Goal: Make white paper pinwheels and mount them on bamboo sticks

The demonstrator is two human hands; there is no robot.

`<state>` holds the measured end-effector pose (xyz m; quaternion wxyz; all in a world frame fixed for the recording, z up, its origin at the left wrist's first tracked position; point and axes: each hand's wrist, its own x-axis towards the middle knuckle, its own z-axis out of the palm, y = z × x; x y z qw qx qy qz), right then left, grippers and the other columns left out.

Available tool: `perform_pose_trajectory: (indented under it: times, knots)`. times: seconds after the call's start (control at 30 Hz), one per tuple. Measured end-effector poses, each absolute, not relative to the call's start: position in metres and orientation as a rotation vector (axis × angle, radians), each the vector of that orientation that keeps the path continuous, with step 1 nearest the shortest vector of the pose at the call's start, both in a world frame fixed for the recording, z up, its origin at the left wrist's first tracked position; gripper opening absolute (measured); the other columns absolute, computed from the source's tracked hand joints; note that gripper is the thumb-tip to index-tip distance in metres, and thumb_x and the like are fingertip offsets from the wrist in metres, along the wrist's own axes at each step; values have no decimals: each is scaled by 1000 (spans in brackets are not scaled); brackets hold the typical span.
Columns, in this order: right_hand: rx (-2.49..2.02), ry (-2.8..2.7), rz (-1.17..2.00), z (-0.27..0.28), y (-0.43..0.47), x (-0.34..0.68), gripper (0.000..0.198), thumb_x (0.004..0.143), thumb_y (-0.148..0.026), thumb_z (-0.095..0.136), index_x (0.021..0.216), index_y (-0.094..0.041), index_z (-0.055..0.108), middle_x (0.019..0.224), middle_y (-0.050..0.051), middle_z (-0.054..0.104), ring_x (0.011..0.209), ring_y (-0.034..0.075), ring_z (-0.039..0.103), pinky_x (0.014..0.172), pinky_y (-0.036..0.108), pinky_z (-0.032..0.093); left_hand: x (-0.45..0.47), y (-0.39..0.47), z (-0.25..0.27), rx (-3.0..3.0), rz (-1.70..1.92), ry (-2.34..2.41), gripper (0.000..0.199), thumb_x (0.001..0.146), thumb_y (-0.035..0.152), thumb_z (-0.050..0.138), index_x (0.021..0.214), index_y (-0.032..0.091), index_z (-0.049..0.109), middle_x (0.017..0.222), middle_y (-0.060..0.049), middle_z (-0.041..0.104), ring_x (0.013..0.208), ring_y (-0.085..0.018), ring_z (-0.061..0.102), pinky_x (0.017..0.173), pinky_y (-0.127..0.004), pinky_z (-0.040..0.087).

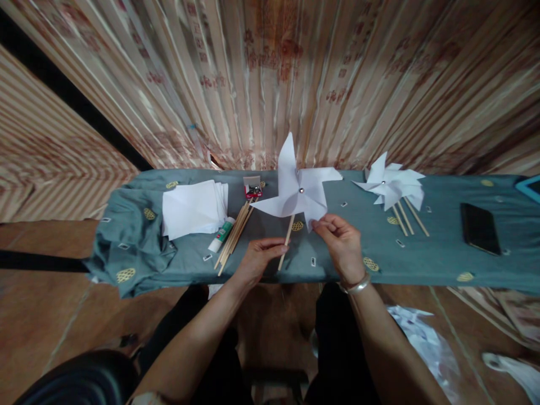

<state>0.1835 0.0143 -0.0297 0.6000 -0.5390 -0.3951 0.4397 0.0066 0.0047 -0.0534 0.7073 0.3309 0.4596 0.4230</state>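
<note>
A white paper pinwheel (291,188) on a thin wooden stick, with a shiny pin at its centre, is held up over the bench. My left hand (261,256) pinches the stick below the paper blades. With thumb and fingers closed, my right hand (341,242) grips the tip of the pinwheel's lower right blade. To the left lie a bundle of wooden sticks (234,233), a glue stick (221,235) with a green label, and a small open red box (253,189) of metal pins. A stack of white paper (192,208) lies further left.
Several pinwheels (390,183) on sticks lie right of my right hand. A dark phone (480,228) and a blue-edged object (529,185) are further right on the green cloth (442,259). A patterned curtain (270,84) hangs behind. A plastic bag (426,343) with white paper pieces is on the floor.
</note>
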Motion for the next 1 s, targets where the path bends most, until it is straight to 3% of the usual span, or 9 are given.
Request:
perform_pose_trajectory:
  times: [0.43,0.77,1.0]
  knots:
    - [-1251,-979,1054,-26,10,178,33,62,-46,82,69,-21,63,55,-7,53,51,8,45,50,21,38,8,4,-53,730,937,1021,29,51,33,87,76,20,80,79,-5,77,77,-18,65,87,-32,46]
    - [-1224,-920,1153,-20,8,172,36,55,-49,85,75,-24,68,63,-4,65,58,12,57,60,27,48,9,4,-54,720,933,1011,31,50,33,88,76,19,80,78,-5,76,75,-18,65,84,-32,47]
    - [-1209,-886,1177,-20,8,170,32,53,-40,88,75,-25,71,66,-3,69,64,14,61,67,28,52,9,3,-55,710,924,980,28,53,31,87,77,19,80,77,-4,76,73,-16,64,83,-30,46]
